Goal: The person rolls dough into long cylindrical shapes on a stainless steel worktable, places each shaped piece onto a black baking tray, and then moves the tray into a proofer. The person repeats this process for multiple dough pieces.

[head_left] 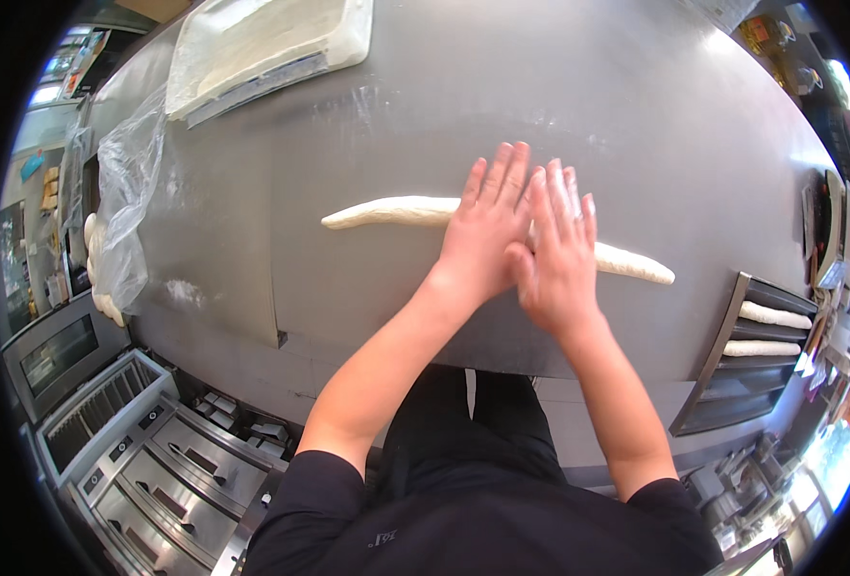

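Table (pixel 396 317): grey metal, lightly floured, fills most of the view. Its near edge runs just in front of the person's body; a seam crosses the left part. Broad bare surface lies beyond the hands and to both sides of them.

Tray (pixel 252 48): far left corner of table, cut off by the top edge of the view, under a pale cover; contents hard to make out.

Plastic bag (pixel 127 202): clear, crumpled, hanging over the table's left edge; pale dough pieces show through and below it, indistinct.

Rack (pixel 746 355): dark, grooved, at the table's right near corner, holding two dough sticks (pixel 770 331). Its lower part runs off the table edge.

Dough rope (pixel 396 211): long, thin, lying on the table centre, running left to right and slightly toward the person. Both tapered ends are free; the middle is hidden under the hands.

Left hand (pixel 487 230): flat, fingers spread, palm down on the rope. Grip open, nothing clasped.

Right hand (pixel 559 250): flat beside it, overlapping the left at the thumb side, pressing on the rope. Grip open, nothing clasped.
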Available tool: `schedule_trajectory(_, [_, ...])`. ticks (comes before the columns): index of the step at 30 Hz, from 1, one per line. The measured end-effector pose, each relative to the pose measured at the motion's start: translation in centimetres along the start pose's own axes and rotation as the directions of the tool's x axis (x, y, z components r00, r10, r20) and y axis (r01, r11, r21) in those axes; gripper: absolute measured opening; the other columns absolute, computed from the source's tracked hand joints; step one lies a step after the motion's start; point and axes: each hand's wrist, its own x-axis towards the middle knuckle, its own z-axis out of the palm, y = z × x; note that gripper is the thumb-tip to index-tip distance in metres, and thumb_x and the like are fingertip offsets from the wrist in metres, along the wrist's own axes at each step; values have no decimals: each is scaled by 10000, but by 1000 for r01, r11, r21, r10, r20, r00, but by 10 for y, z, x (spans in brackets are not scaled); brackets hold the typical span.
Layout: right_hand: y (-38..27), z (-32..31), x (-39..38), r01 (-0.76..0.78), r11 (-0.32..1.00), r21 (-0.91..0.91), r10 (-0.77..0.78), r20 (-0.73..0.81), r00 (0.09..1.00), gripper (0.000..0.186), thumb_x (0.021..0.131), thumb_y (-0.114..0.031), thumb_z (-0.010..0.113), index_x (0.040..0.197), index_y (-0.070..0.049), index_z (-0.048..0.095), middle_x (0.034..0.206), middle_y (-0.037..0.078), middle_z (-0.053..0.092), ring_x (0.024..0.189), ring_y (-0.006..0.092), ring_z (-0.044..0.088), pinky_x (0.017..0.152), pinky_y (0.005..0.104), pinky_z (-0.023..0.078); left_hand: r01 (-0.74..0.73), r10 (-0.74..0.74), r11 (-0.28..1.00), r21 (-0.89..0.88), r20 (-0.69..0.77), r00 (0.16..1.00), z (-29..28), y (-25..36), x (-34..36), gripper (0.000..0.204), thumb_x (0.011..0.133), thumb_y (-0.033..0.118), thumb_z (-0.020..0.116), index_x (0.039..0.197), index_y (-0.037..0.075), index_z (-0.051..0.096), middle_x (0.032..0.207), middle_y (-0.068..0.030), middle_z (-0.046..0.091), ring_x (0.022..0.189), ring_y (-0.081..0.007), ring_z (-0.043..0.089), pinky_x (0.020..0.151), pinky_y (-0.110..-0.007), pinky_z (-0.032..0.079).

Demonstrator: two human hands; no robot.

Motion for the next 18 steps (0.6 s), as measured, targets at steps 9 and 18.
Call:
schedule_trajectory(9, [-14, -42, -98, 59, 998, -15, -51, 313, 948, 769, 994, -172, 778, 1688, 44, 525, 1779, 288, 498, 1670, 476, 458, 1386, 627, 260, -77, 67, 965, -253, -47, 997, -35, 27, -125, 631, 994, 247, 798, 1581, 49, 679, 1723, -240, 584, 1647, -426, 500, 1382, -557, 330])
schedule_trajectory(18, [-94, -36, 141, 343, 896, 281, -332, -88, 939, 638, 996, -8, 732, 1619, 21, 600, 1621, 277, 628, 1491, 486, 597, 1242, 530, 477, 207, -212, 934, -290, 13, 977, -67, -113, -131, 817, 1039, 391, 838, 1725, 84, 516, 1854, -236, 398, 1715, -426, 389, 1395, -612, 304])
